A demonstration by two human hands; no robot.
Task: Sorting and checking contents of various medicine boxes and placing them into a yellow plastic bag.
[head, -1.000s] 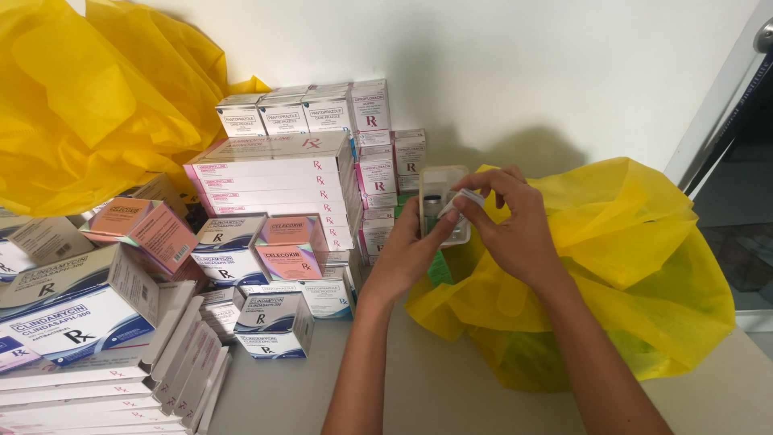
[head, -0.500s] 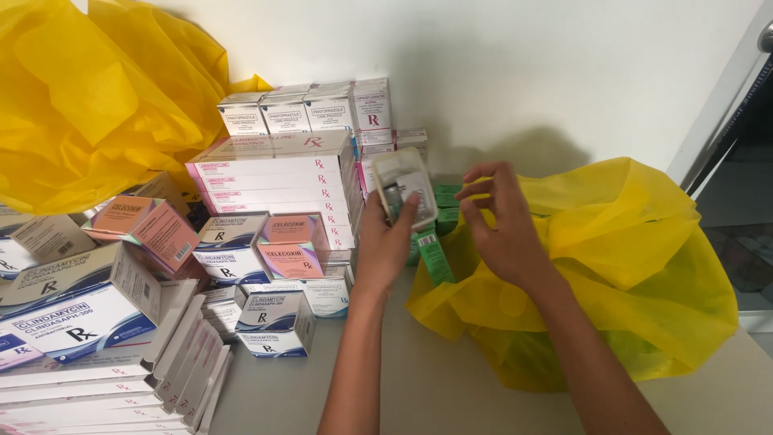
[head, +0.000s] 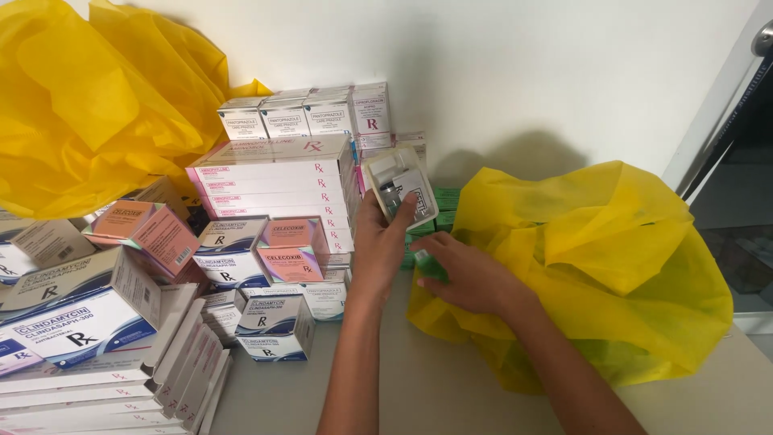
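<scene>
Change: a second ago both hands met on the small grey-white vial pack (head: 400,187) over the yellow bag; now only the left hand (head: 378,246) has it, and it has been carried left and up toward the stacked boxes.
Left hand: closed on the vial pack, thumb across its front, the pack tilted and raised in front of the tall stack of white-and-pink medicine boxes (head: 274,181).
Right hand: the right hand (head: 467,274) has dropped to the mouth of the yellow plastic bag (head: 596,266), fingers curled around a small green box (head: 429,264); whether the grip is firm is hard to tell.
Meaning: judged from this, the pack is out of the bag and heading for the sorted boxes, while another item is being picked out.
Edges: the white wall stands right behind the stacks; a second yellow bag (head: 88,105) crowds the far left; flat cartons (head: 113,387) lie along the near left edge of the desk (head: 419,387).
Open room: bare desk shows only near the forearms, between the small blue-and-white boxes (head: 274,322) and the bag; to the right a dark window frame (head: 725,121) borders the scene.
</scene>
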